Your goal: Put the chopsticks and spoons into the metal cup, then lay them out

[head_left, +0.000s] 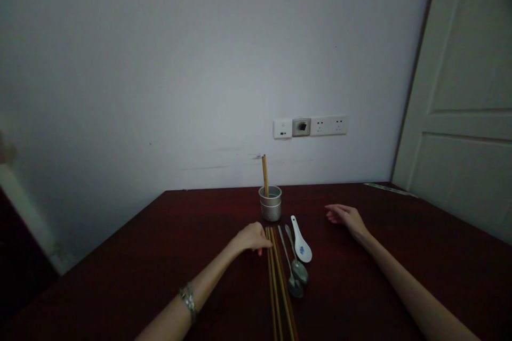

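Wooden chopsticks (279, 287) lie side by side on the dark red table, running toward me. My left hand (253, 237) is curled at their far ends, its fingertips closed over the leftmost chopstick; the exact grip is partly hidden. Just right of the chopsticks are two metal spoons (299, 272) and a white soup spoon (303, 250) with a blue mark. Behind them stands a metal cup (271, 208) holding upright chopsticks (265, 176). To the right, my right hand (346, 217) rests on the table with loosely bent fingers and holds nothing.
The table (192, 218) meets a pale wall at its back edge. Sockets and switches (310, 127) are set in the wall above. A thin, flat strip (390, 188) lies at the back right corner, beside a light panelled door (464, 128).
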Action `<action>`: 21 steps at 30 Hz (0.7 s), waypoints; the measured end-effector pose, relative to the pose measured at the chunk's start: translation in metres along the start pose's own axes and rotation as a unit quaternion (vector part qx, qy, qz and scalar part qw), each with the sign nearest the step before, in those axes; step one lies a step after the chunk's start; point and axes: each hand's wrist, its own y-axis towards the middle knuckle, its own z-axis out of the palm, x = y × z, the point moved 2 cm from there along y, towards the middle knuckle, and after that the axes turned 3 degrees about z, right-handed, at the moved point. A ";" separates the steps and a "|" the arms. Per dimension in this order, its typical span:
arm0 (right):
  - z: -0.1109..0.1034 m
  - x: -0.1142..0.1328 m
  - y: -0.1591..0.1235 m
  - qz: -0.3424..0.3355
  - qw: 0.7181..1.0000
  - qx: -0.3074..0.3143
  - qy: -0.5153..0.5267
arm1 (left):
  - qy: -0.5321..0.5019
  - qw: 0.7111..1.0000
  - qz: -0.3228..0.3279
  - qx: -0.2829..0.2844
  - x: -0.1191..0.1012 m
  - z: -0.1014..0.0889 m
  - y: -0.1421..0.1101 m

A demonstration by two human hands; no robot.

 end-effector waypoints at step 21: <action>0.002 0.000 -0.001 -0.012 0.999 0.015 -0.029 | 0.179 0.977 -0.049 -0.104 -0.020 0.009 -0.001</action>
